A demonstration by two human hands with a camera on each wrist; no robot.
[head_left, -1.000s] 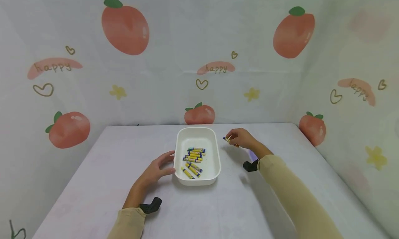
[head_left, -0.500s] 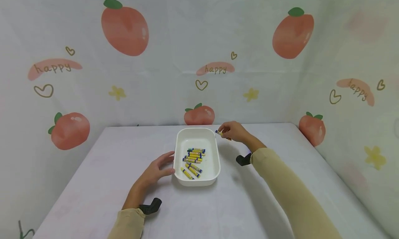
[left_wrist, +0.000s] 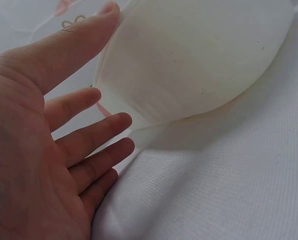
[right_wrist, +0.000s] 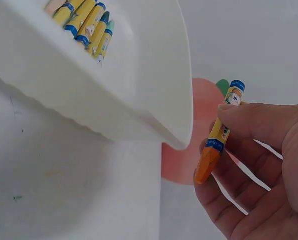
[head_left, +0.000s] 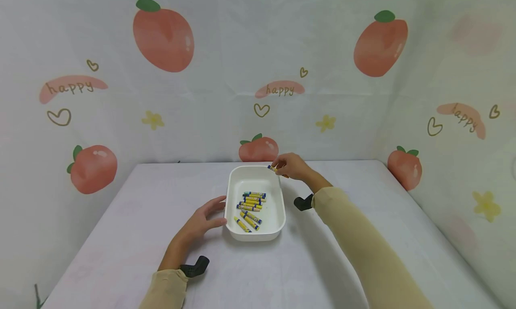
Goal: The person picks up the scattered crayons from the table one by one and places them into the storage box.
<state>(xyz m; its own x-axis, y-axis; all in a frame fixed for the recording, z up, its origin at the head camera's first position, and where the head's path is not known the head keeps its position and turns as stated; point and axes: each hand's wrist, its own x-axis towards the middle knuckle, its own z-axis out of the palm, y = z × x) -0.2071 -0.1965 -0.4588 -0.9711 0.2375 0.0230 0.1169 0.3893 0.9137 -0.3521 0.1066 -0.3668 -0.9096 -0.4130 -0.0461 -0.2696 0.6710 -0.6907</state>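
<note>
My right hand [head_left: 293, 166] pinches an orange crayon [right_wrist: 221, 131] in a yellow and blue wrapper between thumb and fingers, above the far right corner of a white tray [head_left: 281, 201]. Inside the tray lie several crayons [head_left: 253, 201], most side by side across its middle and a few slanted near the front. At the tray's left side, my left hand [head_left: 201, 219] has its fingers extended, thumb and fingertips at the wall. In the left wrist view the thumb [left_wrist: 79, 45] reaches the tray's edge, and the hand holds nothing.
A white cloth covers the table [head_left: 169, 188]. Behind it hangs a white curtain [head_left: 225, 53] printed with peaches, hearts and the word happy. Dark wrist-worn devices, such as the left one [head_left: 195, 266], sit at both cuffs.
My right hand has carried the orange crayon leftward and slightly up, from right of the tray to its far right corner. The left hand and the tray have stayed in place.
</note>
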